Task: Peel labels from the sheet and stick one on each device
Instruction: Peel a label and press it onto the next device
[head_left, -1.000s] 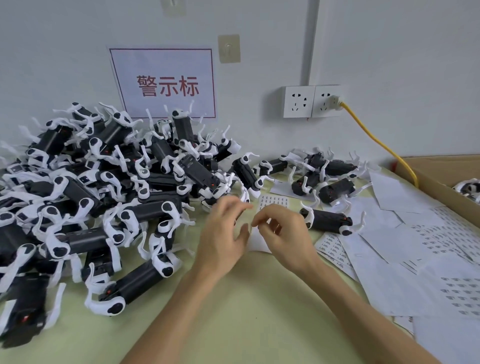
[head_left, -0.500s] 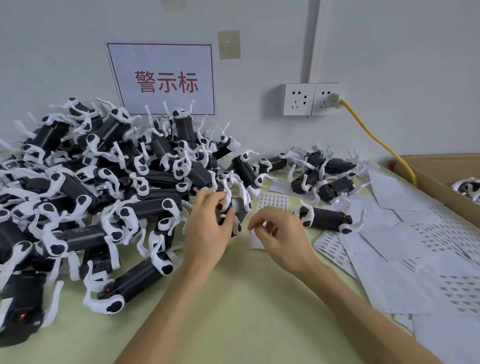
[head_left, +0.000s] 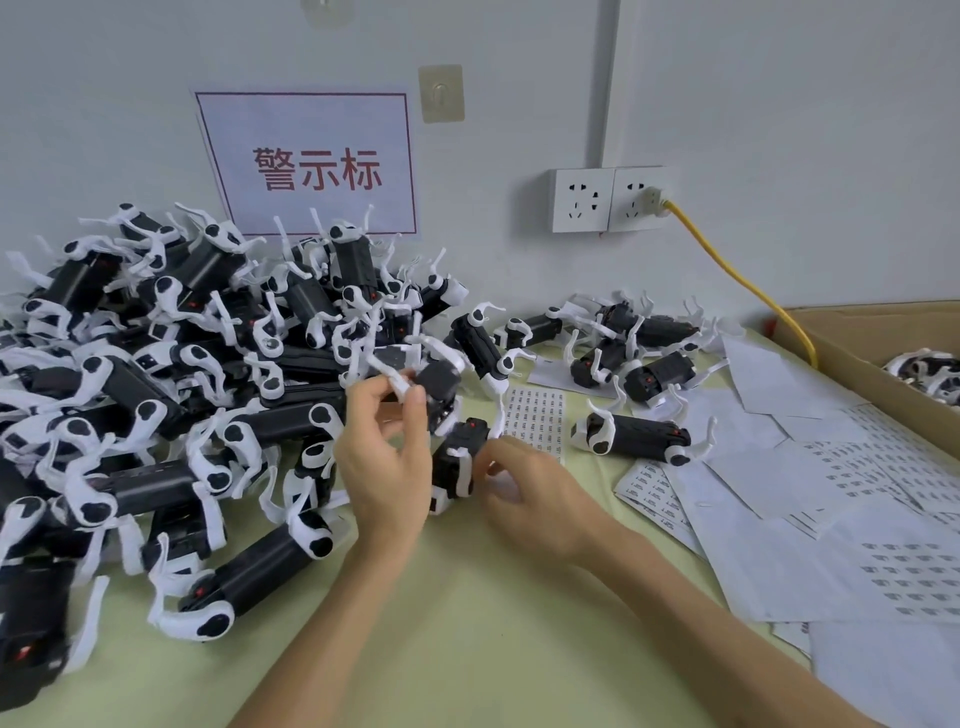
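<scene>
My left hand (head_left: 384, 462) grips a black device with white legs (head_left: 451, 470), lifted off the edge of the big pile of devices (head_left: 156, 395), its fingers pinching a white leg near the top. My right hand (head_left: 530, 491) sits at the device's lower right side, fingertips curled and touching the body, pinching a small white label piece that is mostly hidden. A label sheet (head_left: 537, 415) lies flat on the green table (head_left: 467, 623) just behind the hands.
Several devices lie apart at the back right (head_left: 639, 353), one alone (head_left: 634, 441) beside the sheet. Loose white label sheets (head_left: 831, 499) cover the right side. A cardboard box (head_left: 857, 358) stands far right, with a yellow cable (head_left: 737, 275) running down from the wall socket.
My left hand reached into the pile, took a device and lifted it toward me. My right hand moved left from the table to the device's side with its label piece.
</scene>
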